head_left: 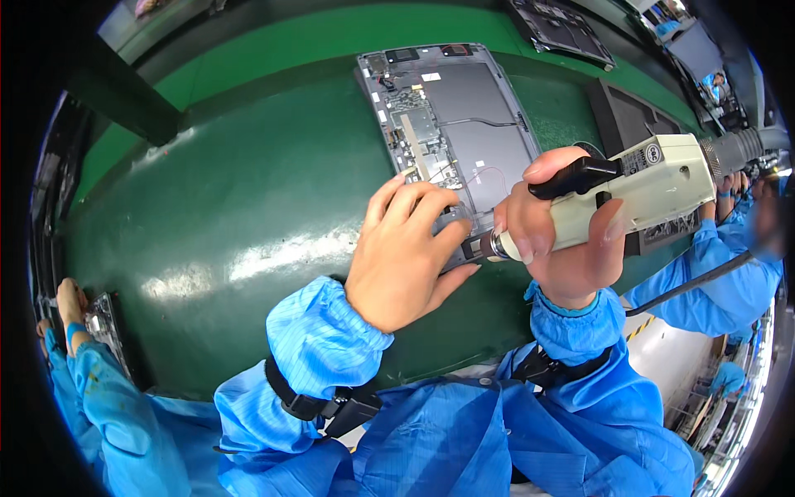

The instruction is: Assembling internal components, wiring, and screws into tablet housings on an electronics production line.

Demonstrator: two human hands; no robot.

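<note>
A flat grey tablet-like housing (476, 91) lies face-up on the green bench, its inside exposed. Along its left side runs a circuit board (418, 124), and a dark cable crosses to the right edge. My left hand (397, 257) rests on the near-left part of the housing, fingers spread and thumb apart. Wrapped in my right hand (563, 232) is a cream electric screwdriver (667, 182) with a black lever. It is tilted, its front end down by the housing's near edge, close to my left fingertips. The bit's tip is hidden from view.
Another opened housing (567, 33) lies at the far right. A black tray (617, 116) stands right of the housing, behind the screwdriver. A dark post (124, 95) rises at the far left. Co-workers in blue sleeves (108, 406) sit on both sides. The screwdriver's cable (696, 282) hangs at right.
</note>
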